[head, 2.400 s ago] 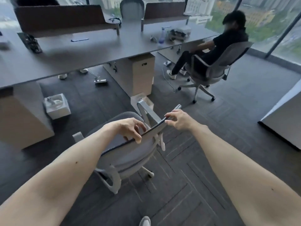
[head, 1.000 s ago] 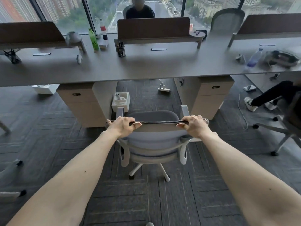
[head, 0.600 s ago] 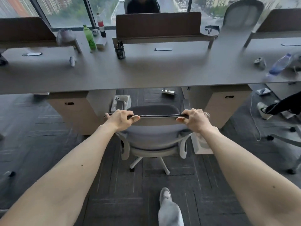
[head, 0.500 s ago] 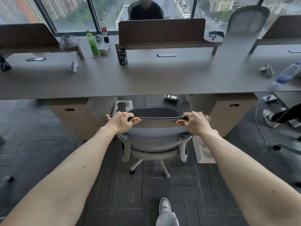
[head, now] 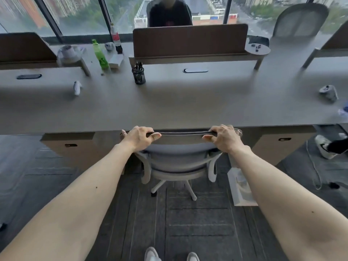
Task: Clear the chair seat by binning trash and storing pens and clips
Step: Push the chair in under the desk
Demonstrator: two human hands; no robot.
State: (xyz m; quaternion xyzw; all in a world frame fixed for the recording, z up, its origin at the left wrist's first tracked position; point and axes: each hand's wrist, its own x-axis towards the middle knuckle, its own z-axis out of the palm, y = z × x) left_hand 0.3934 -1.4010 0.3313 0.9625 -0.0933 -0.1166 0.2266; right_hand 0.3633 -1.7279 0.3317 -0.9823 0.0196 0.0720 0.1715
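At the near edge of the desk stands the chair, its backrest top gripped by both hands: left hand and right hand curl over the rim, thumbs on the near face. The seat (under the desktop) is hidden; a pen cup stands near the far edge.

Both arms reach straight out in front. The left hand and right hand each grip the top of the chair back, thumbs pointing toward each other.
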